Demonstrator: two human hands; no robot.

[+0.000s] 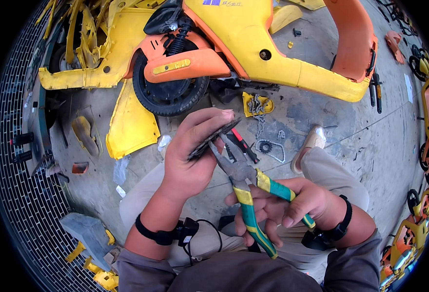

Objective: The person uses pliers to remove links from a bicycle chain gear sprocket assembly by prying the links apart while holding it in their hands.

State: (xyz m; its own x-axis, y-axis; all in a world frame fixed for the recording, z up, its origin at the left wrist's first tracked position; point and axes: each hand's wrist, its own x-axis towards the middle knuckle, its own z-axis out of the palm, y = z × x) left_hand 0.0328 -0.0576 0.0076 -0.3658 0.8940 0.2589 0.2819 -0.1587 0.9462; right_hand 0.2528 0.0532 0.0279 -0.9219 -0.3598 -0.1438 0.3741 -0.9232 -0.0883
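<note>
My left hand (190, 158) is closed on a thin, dark, dirty flat piece (208, 142), held up on edge between palm and fingers. My right hand (295, 202) grips a pair of pliers (240, 171) with green and yellow handles. The handles are spread and the jaws stand apart, pointing up and left toward the dark piece. One jaw tip is right beside its face; whether it touches I cannot tell. Behind the pliers, a red and black tool handle (246, 145) lies on the floor, partly hidden.
A yellow and orange scooter (258, 44) lies ahead, its black wheel (170, 92) nearest me. Yellow panels (131, 124) lie at left. A yellow part (258, 104) holds a chain, and more chain (279, 156) lies on the floor. A grey block (85, 233) stands lower left.
</note>
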